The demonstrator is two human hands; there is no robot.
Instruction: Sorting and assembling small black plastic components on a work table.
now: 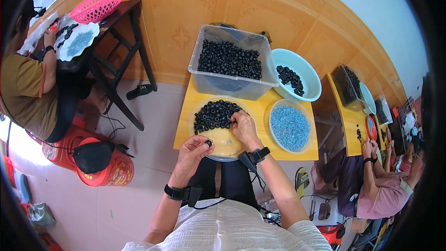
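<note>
My left hand [192, 152] pinches a small black ring [208, 143] between thumb and fingertips, at the near edge of a shallow round tray [221, 145]. A heap of black rings [213, 115] covers the far half of the tray. My right hand [245, 128] lies over the tray's right side, its curled fingertips pressed together against the edge of the heap. What those fingers hold, if anything, is hidden. A few tiny pale bits [229, 142] lie on the tray's bare near part.
Behind the tray stands a clear plastic bin [232, 88] of black rings, beside a light-blue basin [312, 75] holding more. A round tub of small blue pieces [290, 128] sits on the yellow table [186, 125]. People work at a dark table [132, 7] left and another yellow table [344, 123] right.
</note>
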